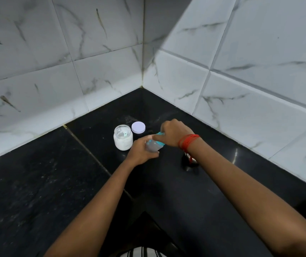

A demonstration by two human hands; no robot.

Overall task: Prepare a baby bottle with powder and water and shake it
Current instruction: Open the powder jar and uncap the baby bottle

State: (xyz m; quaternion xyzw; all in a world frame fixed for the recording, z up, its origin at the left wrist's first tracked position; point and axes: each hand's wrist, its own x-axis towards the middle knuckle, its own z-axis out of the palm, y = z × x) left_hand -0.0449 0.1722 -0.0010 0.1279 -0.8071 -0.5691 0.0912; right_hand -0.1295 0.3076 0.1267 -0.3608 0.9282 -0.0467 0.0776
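Beside the gripped bottle [153, 146] sit an open jar [123, 137] and its lid [138, 127].

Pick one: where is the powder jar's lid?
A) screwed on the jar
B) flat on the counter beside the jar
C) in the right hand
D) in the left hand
B: the pale lid lies flat on the black counter, next to the open jar.

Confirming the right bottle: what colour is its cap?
Turquoise cap on the bottle, in the right hand; head view.
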